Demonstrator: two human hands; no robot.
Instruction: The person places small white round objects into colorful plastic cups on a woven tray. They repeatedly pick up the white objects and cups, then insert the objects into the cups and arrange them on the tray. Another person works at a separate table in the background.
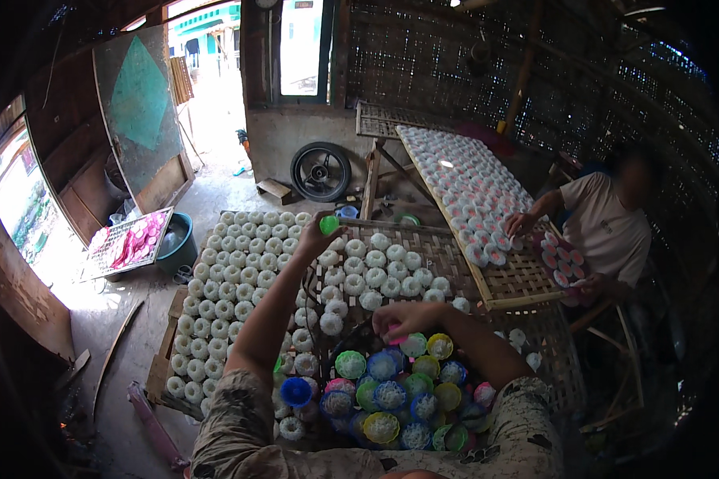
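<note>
Head view: nearest, a heap of coloured cups, many filled with white strands, is crowded toward the near edge of the woven rack, close to the worker's body; because the cups are stacked loosely at odd tilts, a slide could be set off if one were pulled from low down, and strands could be spilled. A blue cup is set just left of the heap, where it could be nudged by the left elbow. Above the heap's far side, a pink cup appears to be pinched by the fingers of the right hand, though the grip is partly hidden; neighbouring cups could be tipped by the knuckles. Beyond, white rings are spread toward the far edge and packed closely at the left; if the left forearm were lowered, rings could be brushed out of shape. Near the far edge, a green cup is gripped in the fingers of the left hand; if too tightly squeezed, it could slip. Farther right, pink-centred pieces on a slanting rack are touched by a co-worker's hand; these could be shaken if its near corner were bumped.
</note>
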